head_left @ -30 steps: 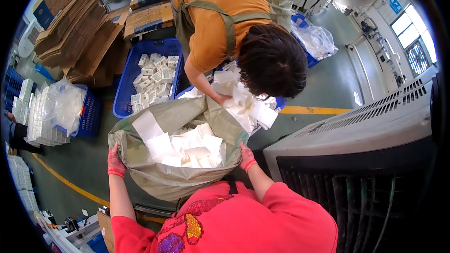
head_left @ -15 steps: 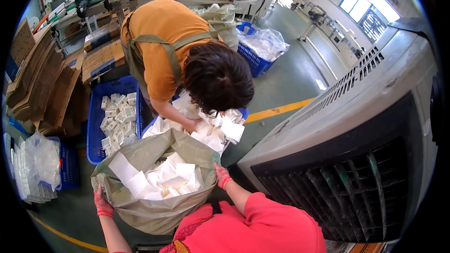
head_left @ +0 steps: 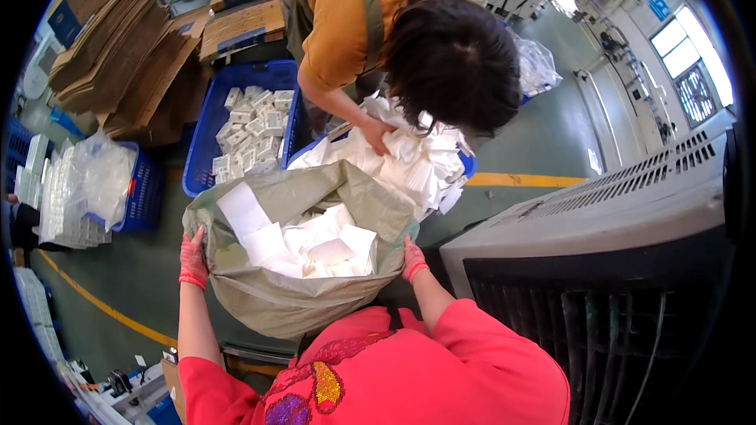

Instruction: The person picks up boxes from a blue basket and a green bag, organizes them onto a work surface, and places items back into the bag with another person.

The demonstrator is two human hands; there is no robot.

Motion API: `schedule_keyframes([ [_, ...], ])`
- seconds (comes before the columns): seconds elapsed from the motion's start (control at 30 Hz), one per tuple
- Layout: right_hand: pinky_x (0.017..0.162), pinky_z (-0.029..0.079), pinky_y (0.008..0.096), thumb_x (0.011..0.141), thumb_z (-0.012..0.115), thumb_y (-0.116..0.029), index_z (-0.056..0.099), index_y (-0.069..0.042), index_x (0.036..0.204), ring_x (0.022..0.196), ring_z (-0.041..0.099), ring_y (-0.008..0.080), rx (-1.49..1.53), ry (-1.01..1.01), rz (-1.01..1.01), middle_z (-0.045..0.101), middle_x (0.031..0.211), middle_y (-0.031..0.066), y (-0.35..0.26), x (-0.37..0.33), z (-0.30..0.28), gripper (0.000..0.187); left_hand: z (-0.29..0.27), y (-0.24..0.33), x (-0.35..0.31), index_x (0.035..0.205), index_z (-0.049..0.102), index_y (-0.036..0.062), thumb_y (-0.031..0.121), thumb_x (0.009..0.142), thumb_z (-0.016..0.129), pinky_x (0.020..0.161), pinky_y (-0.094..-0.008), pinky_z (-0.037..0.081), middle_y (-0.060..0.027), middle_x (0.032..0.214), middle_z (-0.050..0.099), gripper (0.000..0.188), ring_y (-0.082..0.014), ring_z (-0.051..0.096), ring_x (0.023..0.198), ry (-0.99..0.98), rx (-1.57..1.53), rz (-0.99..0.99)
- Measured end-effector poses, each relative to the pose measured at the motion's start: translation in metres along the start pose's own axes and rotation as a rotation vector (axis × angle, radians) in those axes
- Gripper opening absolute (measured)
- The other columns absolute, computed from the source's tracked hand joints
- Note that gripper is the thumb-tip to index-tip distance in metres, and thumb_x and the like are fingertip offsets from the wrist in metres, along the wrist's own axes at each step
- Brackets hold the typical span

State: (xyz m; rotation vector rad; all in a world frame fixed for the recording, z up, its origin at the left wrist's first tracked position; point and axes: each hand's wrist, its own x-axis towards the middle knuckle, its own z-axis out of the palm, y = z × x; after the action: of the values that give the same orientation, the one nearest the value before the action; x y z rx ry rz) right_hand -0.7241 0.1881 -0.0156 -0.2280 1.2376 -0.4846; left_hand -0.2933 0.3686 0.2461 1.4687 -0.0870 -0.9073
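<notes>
A wide-mouthed grey-green woven sack (head_left: 291,299) is held up in front of me, its mouth gaping upward. Loose white paper sheets (head_left: 339,248) lie inside it. My left hand (head_left: 194,258), in a reddish glove, is closed on the left rim. On the right rim, my right hand (head_left: 414,258), gloved alike, grips the edge. Just beyond the sack stands a blue basket (head_left: 470,165) heaped with crumpled white paper (head_left: 417,165). A co-worker (head_left: 354,24) in an orange top and apron bends over it, one hand (head_left: 376,135) in the paper.
Left of the co-worker, a blue crate (head_left: 206,138) holds small white boxes. Flattened cardboard (head_left: 126,55) leans behind it. Farther left is another blue basket (head_left: 142,189) with plastic bags. A large grey machine with a slatted front (head_left: 583,228) stands close on my right.
The whole view has shifted, so the surroundings sit farther right and the co-worker higher. Both my hands keep their hold on the sack's rim. The co-worker is still bent over the paper.
</notes>
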Motion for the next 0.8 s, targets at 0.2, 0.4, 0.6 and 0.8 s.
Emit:
schedule_keyframes([
  [0.2, 0.080, 0.039, 0.0360, 0.079, 0.036, -0.049, 0.046, -0.003, 0.107, 0.089, 0.052, 0.0245, 0.057, 0.025, 0.045, 0.054, 0.100, 0.0108, -0.014, -0.023, 0.010, 0.054, -0.008, -0.006, -0.003, 0.115, 0.036, 0.0093, 0.020, 0.074, 0.055, 0.075, -0.0329, 0.043, -0.0065, 0.105, 0.048, 0.046, -0.0198, 0.049, 0.092, 0.006, -0.058, 0.010],
  [0.4, 0.091, 0.029, 0.0375, 0.079, 0.030, -0.051, 0.041, -0.005, 0.115, 0.106, 0.042, 0.0239, 0.066, 0.059, 0.089, 0.044, 0.116, 0.0078, -0.033, -0.064, 0.039, 0.059, 0.000, -0.005, 0.005, 0.113, 0.039, 0.0088, 0.020, 0.076, 0.053, 0.075, -0.0315, 0.043, -0.0056, 0.101, 0.050, 0.041, -0.0179, 0.050, 0.090, 0.004, -0.061, 0.012],
  [0.6, 0.088, 0.032, 0.0379, 0.080, 0.034, -0.047, 0.041, -0.005, 0.113, 0.102, 0.045, 0.0241, 0.068, 0.174, 0.039, 0.045, 0.114, 0.0088, -0.037, -0.062, 0.049, 0.054, 0.002, -0.008, 0.009, 0.110, 0.039, 0.0071, 0.024, 0.077, 0.052, 0.070, -0.0323, 0.045, -0.0080, 0.099, 0.051, 0.040, -0.0192, 0.051, 0.085, 0.043, -0.039, -0.038],
  [0.8, 0.079, 0.039, 0.0367, 0.081, 0.037, -0.041, 0.047, -0.008, 0.106, 0.091, 0.050, 0.0228, 0.210, 0.061, -0.179, 0.051, 0.104, 0.0072, -0.038, -0.079, 0.048, 0.042, 0.001, 0.000, 0.000, 0.114, 0.038, 0.0105, 0.027, 0.076, 0.053, 0.075, -0.0316, 0.043, -0.0062, 0.102, 0.050, 0.044, -0.0180, 0.051, 0.089, 0.019, -0.030, -0.089],
])
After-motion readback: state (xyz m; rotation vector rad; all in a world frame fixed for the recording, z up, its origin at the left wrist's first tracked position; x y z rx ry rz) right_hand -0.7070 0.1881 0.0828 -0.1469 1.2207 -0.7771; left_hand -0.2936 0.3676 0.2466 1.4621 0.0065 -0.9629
